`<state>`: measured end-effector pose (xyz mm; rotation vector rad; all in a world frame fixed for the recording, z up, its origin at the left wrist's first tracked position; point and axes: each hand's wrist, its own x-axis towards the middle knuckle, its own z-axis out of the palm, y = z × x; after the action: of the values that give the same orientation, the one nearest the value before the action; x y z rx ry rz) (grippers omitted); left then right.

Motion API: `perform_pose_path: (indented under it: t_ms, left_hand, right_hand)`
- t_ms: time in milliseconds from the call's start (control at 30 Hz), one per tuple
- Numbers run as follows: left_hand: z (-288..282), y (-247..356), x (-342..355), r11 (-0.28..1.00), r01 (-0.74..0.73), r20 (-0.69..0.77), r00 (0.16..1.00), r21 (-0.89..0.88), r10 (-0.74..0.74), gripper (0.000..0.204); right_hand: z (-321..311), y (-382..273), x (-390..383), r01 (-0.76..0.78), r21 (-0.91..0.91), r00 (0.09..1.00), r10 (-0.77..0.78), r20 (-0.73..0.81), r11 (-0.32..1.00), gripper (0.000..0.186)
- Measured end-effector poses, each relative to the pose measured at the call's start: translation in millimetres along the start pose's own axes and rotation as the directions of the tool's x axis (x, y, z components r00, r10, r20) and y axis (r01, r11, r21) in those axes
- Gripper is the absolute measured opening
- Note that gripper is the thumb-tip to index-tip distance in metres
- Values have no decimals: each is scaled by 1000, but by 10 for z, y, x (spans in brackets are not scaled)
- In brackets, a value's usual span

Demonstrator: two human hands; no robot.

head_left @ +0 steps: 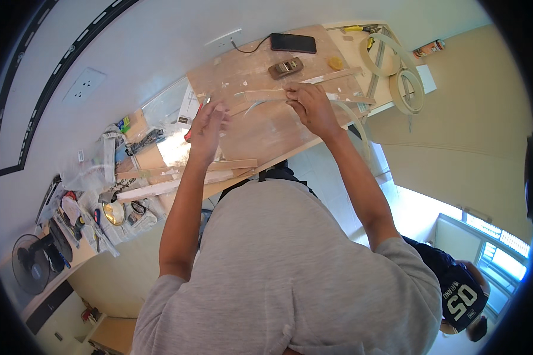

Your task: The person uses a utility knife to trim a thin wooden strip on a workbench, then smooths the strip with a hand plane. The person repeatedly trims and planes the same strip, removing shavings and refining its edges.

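Observation:
My left hand is raised over the left part of the work board, slightly blurred, its fingers curled. A red-handled tool shows on both sides of that hand and seems to be held in it; its kind is hidden. My right hand is closed, thumb and fingertips pinching a thin pale strip of edge banding. Under these fingertips lies a narrow wooden strip on the board. A loose length of the banding curves from beside my right hand down past the board's front edge.
Rolls of pale edge banding lie at the board's right end. Farther back are a black phone on a cable and a small brown tool. Clutter and wood strips fill the left; a fan stands beyond. Another person is at lower right.

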<state>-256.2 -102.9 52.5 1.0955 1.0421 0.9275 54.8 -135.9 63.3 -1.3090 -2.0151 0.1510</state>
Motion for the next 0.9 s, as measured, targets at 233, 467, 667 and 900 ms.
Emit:
perform_pose_path:
  t_ms: [233,467,667,900]
  left_hand:
    - [540,328,-12,995,-32,-35,999,-92,29,32]
    - [507,353,-21,977,-109,-5,994,-185,110,25]
    - [467,442,-68,951,-99,78,989,-294,127,26]
    - [590,650,-163,975,-221,33,975,-25,221,21]
  right_hand:
    - [-29,-6,-5,35,85,999,-34,-15,996,22]
    - [-35,-51,19,87,94,992,-77,-103,992,16]
    - [-69,-134,22,107,59,975,-93,-200,993,17]
    - [-91,-206,-10,139,-33,948,-143,-285,990,20]
